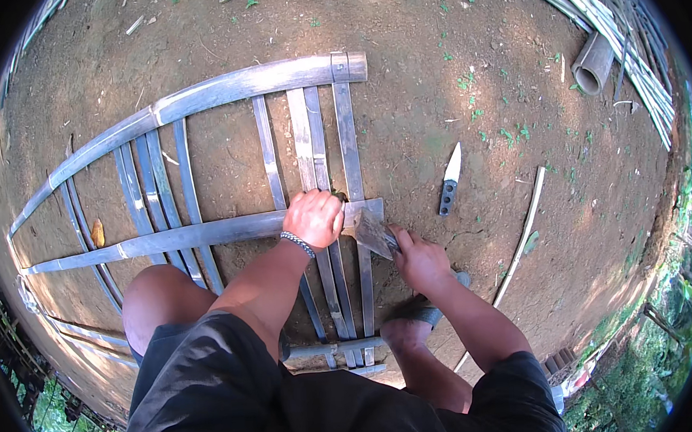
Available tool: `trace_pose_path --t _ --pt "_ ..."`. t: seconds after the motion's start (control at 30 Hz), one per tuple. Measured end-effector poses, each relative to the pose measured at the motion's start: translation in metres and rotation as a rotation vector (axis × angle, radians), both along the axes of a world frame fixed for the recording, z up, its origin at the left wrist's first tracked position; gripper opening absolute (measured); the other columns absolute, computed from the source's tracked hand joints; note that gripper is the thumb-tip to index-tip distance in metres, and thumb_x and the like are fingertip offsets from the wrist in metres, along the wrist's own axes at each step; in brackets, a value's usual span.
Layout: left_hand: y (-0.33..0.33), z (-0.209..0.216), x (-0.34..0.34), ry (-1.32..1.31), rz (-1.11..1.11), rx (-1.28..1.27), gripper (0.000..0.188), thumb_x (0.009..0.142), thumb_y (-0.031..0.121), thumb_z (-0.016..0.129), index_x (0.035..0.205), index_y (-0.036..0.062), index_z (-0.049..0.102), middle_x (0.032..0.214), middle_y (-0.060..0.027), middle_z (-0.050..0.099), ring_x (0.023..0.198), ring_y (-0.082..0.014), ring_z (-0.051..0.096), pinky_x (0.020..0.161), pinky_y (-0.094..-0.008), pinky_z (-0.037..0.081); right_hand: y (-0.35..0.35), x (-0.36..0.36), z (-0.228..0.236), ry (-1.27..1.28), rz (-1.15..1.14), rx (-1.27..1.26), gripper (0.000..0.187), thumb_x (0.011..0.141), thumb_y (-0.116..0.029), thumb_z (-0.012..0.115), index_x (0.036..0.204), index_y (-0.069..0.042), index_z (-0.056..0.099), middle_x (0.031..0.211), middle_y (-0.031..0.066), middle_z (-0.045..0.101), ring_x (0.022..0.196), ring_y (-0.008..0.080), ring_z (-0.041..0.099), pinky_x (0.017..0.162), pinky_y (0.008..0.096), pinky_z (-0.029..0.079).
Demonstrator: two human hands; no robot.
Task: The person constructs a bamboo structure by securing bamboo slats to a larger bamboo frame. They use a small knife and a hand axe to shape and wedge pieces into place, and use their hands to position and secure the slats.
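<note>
A frame of split bamboo lies on the ground before me, its narrow slats (302,139) crossing long rails. My left hand (314,219) is closed over the middle bamboo rail (204,232), close to its right end and where slats cross it. Something small and dark shows beside its knuckles, too little to name. In my right hand (424,260) is the handle of a broad-bladed cleaver (374,235). Its dull grey blade rests at or just over the right end of that rail; contact cannot be told. The far rail (250,81) curves away to the left.
A knife (450,179) with a holed dark handle lies on the soil to the right. Beyond it are a thin bamboo stick (525,233), a bamboo tube (593,65) and a pile of long strips (629,48). The near rail (334,348) passes between my legs.
</note>
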State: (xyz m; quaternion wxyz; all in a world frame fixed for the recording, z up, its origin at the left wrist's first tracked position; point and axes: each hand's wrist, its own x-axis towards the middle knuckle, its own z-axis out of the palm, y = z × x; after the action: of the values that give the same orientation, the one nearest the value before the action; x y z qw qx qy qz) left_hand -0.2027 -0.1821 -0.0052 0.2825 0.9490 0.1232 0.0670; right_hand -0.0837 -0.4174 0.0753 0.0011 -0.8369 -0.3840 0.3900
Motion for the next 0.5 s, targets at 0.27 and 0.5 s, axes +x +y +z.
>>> trace_pose_path --t 0.27,0.5 --pt "-0.003 0.0 -0.003 -0.022 -0.005 -0.001 0.018 0.075 0.014 0.073 0.079 0.0103 0.056 0.078 -0.0084 0.058 0.081 -0.0297 0.061 0.071 -0.0443 0.046 -0.002 -0.005 0.004 0.007 0.038 0.613 0.063 0.079 -0.015 0.073 0.139 -0.016 0.053 0.111 0.014 0.068 0.093 0.0363 0.072 0.081 0.0488 0.059" --pt "-0.001 -0.002 -0.004 0.006 0.003 0.0 0.018 0.076 0.014 0.073 0.08 0.0105 0.056 0.078 -0.0084 0.058 0.081 -0.0298 0.062 0.073 -0.045 0.046 0.008 0.003 0.013 0.087 0.022 0.262 0.06 0.087 -0.019 0.069 0.143 -0.017 0.048 0.113 0.0151 0.068 0.097 0.0369 0.072 0.082 0.0486 0.059"
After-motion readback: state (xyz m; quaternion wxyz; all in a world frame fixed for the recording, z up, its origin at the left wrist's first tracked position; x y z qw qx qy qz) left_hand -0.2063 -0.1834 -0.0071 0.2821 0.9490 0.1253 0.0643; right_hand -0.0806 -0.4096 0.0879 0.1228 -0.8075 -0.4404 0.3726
